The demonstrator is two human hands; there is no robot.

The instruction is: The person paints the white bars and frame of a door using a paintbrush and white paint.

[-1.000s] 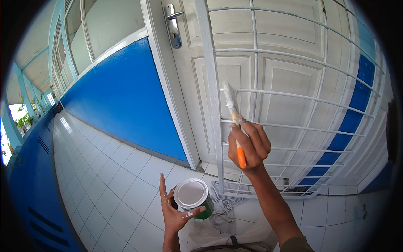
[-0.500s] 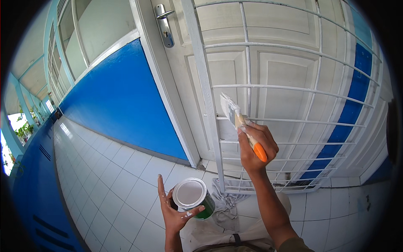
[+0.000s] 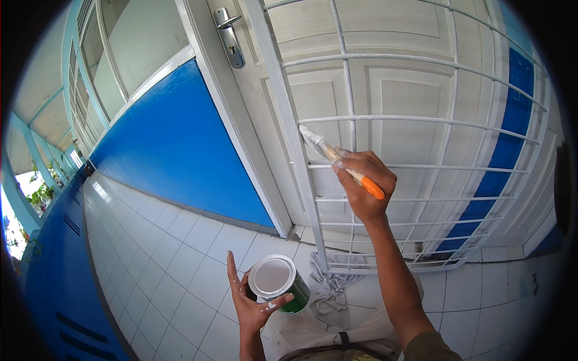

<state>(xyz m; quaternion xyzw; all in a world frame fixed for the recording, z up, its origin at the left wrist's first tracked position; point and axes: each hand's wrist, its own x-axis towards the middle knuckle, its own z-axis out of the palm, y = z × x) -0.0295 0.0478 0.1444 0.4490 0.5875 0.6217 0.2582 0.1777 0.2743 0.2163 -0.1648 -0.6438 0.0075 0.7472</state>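
My right hand (image 3: 368, 180) grips a flat paintbrush (image 3: 327, 150) with a pale wooden handle that ends in orange. White paint coats its bristles, and their tip meets the upright edge post of a white metal grille gate (image 3: 291, 108), close to where a horizontal bar joins it. Low in front of me, my left hand (image 3: 256, 308) holds a green paint can (image 3: 299, 296) with an open top and white paint around its rim. The thumb and fingers curve round the can while the index finger points up and away from it. White paint specks this hand.
Behind the grille is a white panelled door (image 3: 409, 99) with a metal handle (image 3: 229, 37). A grey cloth (image 3: 329, 295) lies on the white tiled floor (image 3: 180, 265) under the gate's lower corner. A blue wall panel (image 3: 186, 144) stands left; a low blue wall (image 3: 60, 265) edges the corridor.
My right hand has tilted the brush flatter and brought its bristles left and up onto the gate's post. The left hand and can stay put. The whole view has shifted slightly.
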